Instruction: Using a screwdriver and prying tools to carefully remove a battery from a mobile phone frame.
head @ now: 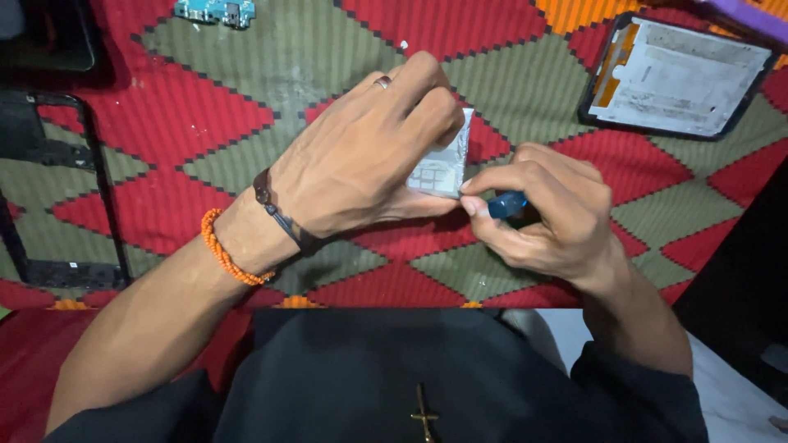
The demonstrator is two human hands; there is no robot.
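Observation:
My left hand (369,156) grips a small flat silvery rectangular part (443,164), held on edge above a red and olive patterned cloth (246,74). The fingers cover most of it. My right hand (546,217) pinches a small blue-handled tool (506,203), its tip hidden at the lower edge of the silvery part. A ring sits on a left finger; an orange bead bracelet and a dark cord circle the left wrist.
A black phone frame (98,164) lies at the left edge. A teal circuit board (215,11) rests at the top. An opened phone shell with a pale inner plate (677,74) lies at the top right. My dark-clothed lap fills the bottom.

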